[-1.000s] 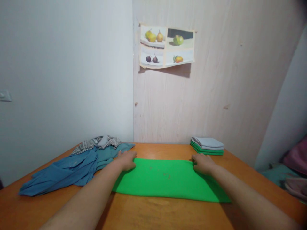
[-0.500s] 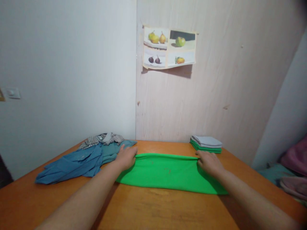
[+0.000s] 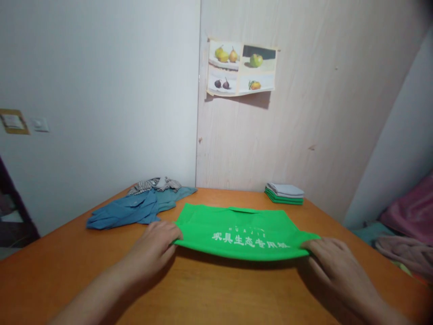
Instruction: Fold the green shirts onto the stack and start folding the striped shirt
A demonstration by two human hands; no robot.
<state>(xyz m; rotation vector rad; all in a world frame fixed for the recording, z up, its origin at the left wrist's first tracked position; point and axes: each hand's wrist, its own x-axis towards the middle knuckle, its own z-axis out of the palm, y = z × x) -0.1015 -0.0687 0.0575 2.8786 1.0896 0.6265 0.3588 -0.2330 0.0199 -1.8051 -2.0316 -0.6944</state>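
A bright green cloth with white printed lettering stretches between my two hands, over the middle of the table. Its near edge is raised and bows a little. The far part lies flat. My left hand is closed on the near left corner, fingers on top and thumb tucked below. At the near right corner, my right hand pinches the cloth the same way, with part of the fingers hidden. What kind of garment or cloth it is cannot be told.
Crumpled blue clothing lies at the table's back left, with a striped garment behind it. At the back right sits a folded stack, grey cloth over green cloth. The orange table meets a wall behind.
Both hands have come nearer to me and apart, holding the near edge now instead of the far one. White lettering has come into view on the green cloth. The camera view has shifted slightly.
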